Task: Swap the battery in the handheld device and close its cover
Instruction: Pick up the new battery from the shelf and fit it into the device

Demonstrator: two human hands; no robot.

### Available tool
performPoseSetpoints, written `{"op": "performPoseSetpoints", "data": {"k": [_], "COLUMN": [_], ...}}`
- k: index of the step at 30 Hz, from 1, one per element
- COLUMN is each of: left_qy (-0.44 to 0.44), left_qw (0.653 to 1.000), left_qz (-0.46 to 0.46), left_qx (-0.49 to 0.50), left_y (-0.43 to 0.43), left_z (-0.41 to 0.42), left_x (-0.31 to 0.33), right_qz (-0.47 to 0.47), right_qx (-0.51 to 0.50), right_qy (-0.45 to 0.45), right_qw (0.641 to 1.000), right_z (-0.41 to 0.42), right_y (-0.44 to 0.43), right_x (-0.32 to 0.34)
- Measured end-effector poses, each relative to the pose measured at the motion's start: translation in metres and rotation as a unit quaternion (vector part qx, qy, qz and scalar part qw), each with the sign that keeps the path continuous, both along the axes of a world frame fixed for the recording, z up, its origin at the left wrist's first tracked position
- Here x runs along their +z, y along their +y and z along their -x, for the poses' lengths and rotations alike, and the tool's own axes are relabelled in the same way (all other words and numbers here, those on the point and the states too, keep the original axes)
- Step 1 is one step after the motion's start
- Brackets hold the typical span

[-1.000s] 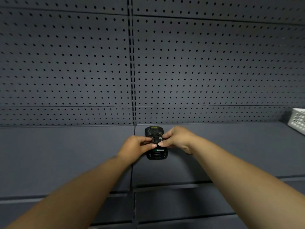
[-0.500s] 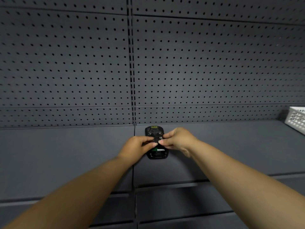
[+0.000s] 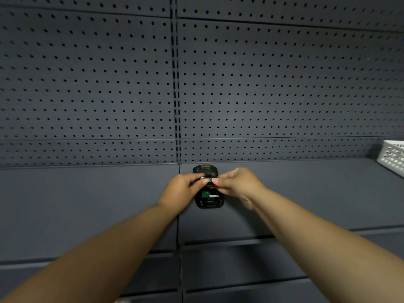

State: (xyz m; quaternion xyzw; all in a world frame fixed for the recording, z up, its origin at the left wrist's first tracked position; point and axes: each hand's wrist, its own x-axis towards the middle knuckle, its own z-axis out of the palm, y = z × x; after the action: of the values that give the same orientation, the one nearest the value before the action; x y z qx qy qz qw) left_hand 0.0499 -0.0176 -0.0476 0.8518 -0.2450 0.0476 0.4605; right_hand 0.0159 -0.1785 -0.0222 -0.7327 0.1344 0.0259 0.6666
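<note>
Grey shelf (image 3: pixel 87 204) under pegboard (image 3: pixel 87 84); white basket (image 3: pixel 392 157) at three o'clock; left hand (image 3: pixel 177 191) and right hand (image 3: pixel 237 182) both pinch narrowly at the handheld device (image 3: pixel 208 200).

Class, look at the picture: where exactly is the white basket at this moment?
In the head view, the white basket sits at the far right edge of the grey shelf, against the pegboard wall, well to the right of both hands and the handheld device.

Two bare forearms enter from the lower corners, each uncovered along its whole visible length: no sleeve, watch or band shows. Left hand (image 3: pixel 179 190) and right hand (image 3: pixel 237 184) are ungloved and ringless. Short, pale, unpainted nails show on the fingertips (image 3: pixel 215 181) nearest the point of grip.
</note>
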Motion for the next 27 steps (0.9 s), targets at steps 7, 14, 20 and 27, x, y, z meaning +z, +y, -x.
{"op": "performPoseSetpoints", "data": {"k": [7, 14, 20, 27], "left_qy": [0.023, -0.004, -0.040, -0.056], "left_qw": [0.999, 0.997, 0.987, 0.982], "left_qz": [-0.029, -0.078, -0.153, -0.166], "left_qx": [0.004, 0.016, -0.025, -0.063], "left_y": [0.003, -0.001, 0.010, 0.010], "left_z": [0.000, -0.002, -0.005, -0.007], "left_x": [-0.010, -0.013, -0.014, -0.014], "right_qz": [0.322, 0.439, 0.465, 0.439], "right_qx": [0.023, 0.028, 0.034, 0.010], "right_qy": [-0.023, -0.087, -0.114, -0.106], "right_qw": [0.946, 0.894, 0.877, 0.892], "right_z": [0.000, 0.004, 0.007, 0.005], "right_y": [0.003, 0.005, 0.001, -0.001], "right_x": [-0.006, -0.013, -0.021, -0.024]}}
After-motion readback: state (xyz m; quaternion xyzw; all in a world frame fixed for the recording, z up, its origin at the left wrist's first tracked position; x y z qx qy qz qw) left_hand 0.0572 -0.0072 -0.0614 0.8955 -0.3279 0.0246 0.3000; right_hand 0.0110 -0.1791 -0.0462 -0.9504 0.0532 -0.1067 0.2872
